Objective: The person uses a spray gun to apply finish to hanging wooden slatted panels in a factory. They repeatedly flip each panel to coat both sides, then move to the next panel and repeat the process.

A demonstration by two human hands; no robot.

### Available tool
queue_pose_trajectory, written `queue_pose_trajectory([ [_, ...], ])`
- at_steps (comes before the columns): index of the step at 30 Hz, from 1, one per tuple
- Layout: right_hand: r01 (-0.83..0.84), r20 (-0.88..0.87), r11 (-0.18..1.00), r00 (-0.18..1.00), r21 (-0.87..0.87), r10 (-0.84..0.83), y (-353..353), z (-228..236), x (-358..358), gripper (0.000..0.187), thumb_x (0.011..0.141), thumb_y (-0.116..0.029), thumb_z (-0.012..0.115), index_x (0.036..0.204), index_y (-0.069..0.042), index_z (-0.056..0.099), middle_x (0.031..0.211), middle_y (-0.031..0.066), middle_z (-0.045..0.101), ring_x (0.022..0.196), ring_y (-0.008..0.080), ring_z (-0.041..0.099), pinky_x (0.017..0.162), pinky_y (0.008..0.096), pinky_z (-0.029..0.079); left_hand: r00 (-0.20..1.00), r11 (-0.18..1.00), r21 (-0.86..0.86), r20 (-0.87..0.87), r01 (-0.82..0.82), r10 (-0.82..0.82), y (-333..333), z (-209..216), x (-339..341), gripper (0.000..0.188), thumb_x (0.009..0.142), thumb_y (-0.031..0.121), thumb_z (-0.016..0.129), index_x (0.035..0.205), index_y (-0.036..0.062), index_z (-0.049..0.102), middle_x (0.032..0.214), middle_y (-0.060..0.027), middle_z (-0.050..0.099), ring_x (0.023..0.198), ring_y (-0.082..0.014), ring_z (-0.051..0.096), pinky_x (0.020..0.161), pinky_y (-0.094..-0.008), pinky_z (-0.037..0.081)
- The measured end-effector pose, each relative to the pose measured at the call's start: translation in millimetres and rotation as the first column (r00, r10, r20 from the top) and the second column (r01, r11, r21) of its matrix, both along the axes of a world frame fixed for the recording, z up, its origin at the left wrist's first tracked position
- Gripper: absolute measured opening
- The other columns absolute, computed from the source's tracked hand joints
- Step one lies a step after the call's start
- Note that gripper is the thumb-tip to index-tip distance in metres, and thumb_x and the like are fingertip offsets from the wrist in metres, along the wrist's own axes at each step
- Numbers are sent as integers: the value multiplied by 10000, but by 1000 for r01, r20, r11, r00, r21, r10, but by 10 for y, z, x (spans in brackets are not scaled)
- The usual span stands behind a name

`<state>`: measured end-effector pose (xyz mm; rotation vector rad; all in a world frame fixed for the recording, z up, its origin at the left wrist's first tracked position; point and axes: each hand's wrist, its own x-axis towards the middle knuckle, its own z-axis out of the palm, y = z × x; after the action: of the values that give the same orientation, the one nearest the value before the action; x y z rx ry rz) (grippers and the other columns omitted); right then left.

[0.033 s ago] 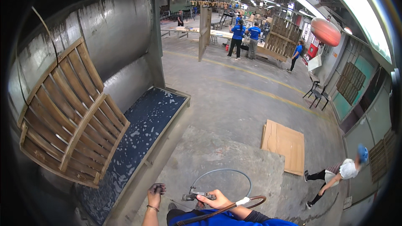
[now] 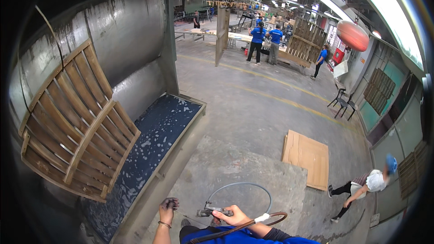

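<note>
Right, spray gun (image 2: pixel 209 212) in the right hand (image 2: pixel 236 217), fingers wrapped round its grip, low in front of the wearer's blue top (image 2: pixel 205 234). Thin grey hose (image 2: pixel 253 185) loops out ahead of it; a brown hose (image 2: pixel 281 216) bends round by the right wrist, white wrap (image 2: pixel 262 217) near it. Left hand (image 2: pixel 167 208), dark-stained, fingers loosely curled, just beside the trough (image 2: pixel 168 158); can't tell from here if anything's inside it. Slatted wooden panel (image 2: pixel 90 140) stands tilted at the wearer's left, over the trough's dark, foam-flecked liquid (image 2: pixel 147 143), metal wall (image 2: pixel 124 22) behind. Over on the right: flat cardboard (image 2: pixel 307 158) on the floor (image 2: pixel 230 153), person in a blue hat (image 2: pixel 375 181) mid-stride.
</note>
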<state>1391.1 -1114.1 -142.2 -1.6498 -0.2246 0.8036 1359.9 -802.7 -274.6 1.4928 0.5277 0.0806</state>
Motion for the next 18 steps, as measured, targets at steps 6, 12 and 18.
queue_pose_trajectory([
  [6,12,5,1000,1000,29,-12,6,-25,158,453,1022,-408,643,836,-13,765,735,23,713,733,88,623,694,279,493,999,1000,-5,33,2,-2,-12,23,163,235,951,-41,492,1058,-4,697,926,-74,719,796,-128,683,708,-260,524],
  [12,1,9,1000,1000,17,-1,-41,-110,253,448,1020,-403,647,864,-2,772,752,39,724,749,100,644,702,282,503,1000,1000,-22,0,6,-6,-55,4,243,246,952,-46,489,1060,-3,706,926,-73,719,800,-128,677,708,-261,522],
  [18,3,-20,1000,1000,-23,-4,-107,-57,341,444,1014,-407,654,873,-4,776,758,43,728,754,105,651,707,282,508,1000,1000,-8,6,9,-9,-76,-15,340,235,950,-42,504,1059,-6,710,932,-80,724,807,-136,683,709,-262,526],
])
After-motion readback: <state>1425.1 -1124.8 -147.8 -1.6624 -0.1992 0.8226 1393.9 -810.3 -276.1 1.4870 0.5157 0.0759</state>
